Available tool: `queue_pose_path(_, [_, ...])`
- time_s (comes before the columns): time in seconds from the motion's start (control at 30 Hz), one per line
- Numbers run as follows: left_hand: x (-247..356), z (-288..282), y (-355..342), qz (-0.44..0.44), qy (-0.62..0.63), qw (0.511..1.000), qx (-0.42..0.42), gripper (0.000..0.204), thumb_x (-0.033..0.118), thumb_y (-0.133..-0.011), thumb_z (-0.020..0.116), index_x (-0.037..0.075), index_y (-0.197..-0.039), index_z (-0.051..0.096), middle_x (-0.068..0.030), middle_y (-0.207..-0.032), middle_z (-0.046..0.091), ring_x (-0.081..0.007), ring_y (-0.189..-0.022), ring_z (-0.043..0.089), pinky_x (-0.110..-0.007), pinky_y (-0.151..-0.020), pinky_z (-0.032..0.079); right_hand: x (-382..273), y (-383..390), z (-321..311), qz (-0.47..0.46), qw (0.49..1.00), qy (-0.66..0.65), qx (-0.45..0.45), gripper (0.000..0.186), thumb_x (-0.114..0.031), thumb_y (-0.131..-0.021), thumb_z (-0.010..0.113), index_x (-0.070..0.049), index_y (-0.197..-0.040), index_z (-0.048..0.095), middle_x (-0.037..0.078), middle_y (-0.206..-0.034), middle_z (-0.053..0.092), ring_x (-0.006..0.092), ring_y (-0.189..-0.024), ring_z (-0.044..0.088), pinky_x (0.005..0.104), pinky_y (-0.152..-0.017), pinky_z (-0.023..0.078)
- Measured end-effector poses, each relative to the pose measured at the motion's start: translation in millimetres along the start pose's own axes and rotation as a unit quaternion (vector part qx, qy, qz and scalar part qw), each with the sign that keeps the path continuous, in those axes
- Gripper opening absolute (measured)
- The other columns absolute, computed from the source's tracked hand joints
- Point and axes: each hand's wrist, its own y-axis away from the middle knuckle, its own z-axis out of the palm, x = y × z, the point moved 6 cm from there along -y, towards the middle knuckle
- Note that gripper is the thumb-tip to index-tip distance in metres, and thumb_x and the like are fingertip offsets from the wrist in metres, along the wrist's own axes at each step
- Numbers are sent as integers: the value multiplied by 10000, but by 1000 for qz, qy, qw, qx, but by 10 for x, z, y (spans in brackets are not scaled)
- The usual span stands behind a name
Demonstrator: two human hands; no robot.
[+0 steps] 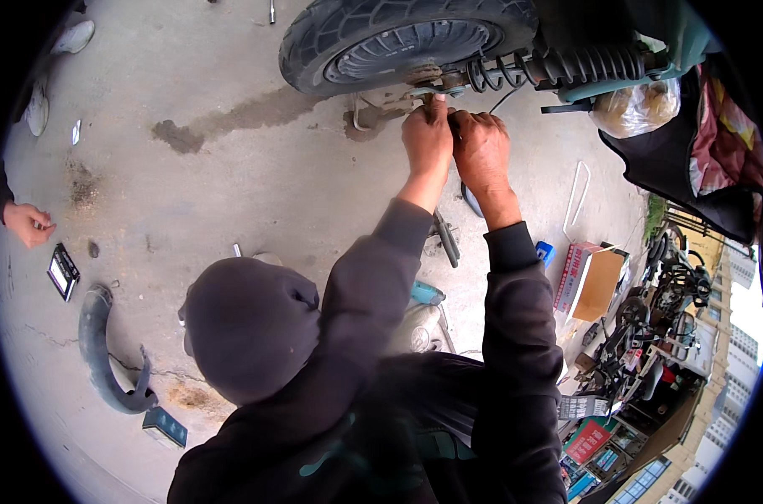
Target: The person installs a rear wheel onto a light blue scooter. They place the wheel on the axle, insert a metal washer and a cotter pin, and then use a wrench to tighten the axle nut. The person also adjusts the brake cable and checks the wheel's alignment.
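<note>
Both my hands are raised to the axle area of a wheel with a black tyre, just below a black coil-spring shock absorber. My left hand is closed, its thumb pointing up against a small metal bracket by the wheel hub. Pressed close beside it, my right hand is curled into a fist. A dark piece shows between the two hands, but its kind is hidden by the fingers. A bent metal stand-like rod lies behind the left hand.
A black-handled tool and a teal power tool lie below my forearms. An open cardboard box stands right; a curved dark fender lies left. Another person's hand shows at the left edge. Parked motorbikes stand far right.
</note>
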Motion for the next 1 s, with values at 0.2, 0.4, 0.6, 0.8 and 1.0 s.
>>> queue_pose_path(0.2, [-130,63,-137,57,-30,994,-86,527,444,-1068,495,-31,-873,609,-104,-743,646,-193,-700,627,-352,-667,483,134,-8,15,10,997,-41,-60,236,-273,-939,626,-90,-803,688,118,-763,704,313,-814,678,431,-851,496])
queue_pose_path(0.4, [-167,136,-44,-62,229,946,-221,493,509,-1076,427,45,-1070,594,-53,-914,675,-116,-766,564,-318,-756,478,183,5,26,12,993,-76,-90,207,-279,-927,674,-100,-1013,734,112,-859,724,330,-866,658,440,-863,487])
queue_pose_path(0.6, [-198,218,-53,-168,421,822,-346,534,541,-1075,383,63,-1226,565,-157,-1269,652,-192,-1012,572,-358,-942,435,181,65,-113,-3,991,-119,-57,210,-262,-941,656,-108,-1061,731,115,-890,723,330,-923,651,438,-889,489])
queue_pose_path(0.8, [-92,119,-56,35,148,981,-117,483,424,-1096,442,-26,-1192,589,-88,-1088,664,-160,-915,607,-310,-808,495,157,45,8,21,992,-114,-53,215,-259,-939,648,-101,-1056,733,126,-886,723,337,-922,651,435,-889,489])
queue_pose_path(1.0, [-186,216,145,-44,246,962,-106,468,378,-1063,548,-39,-1276,534,-112,-1116,673,-181,-948,608,-319,-840,482,222,84,23,24,992,-116,-47,193,-251,-921,660,-83,-990,723,122,-886,723,336,-917,644,439,-880,489])
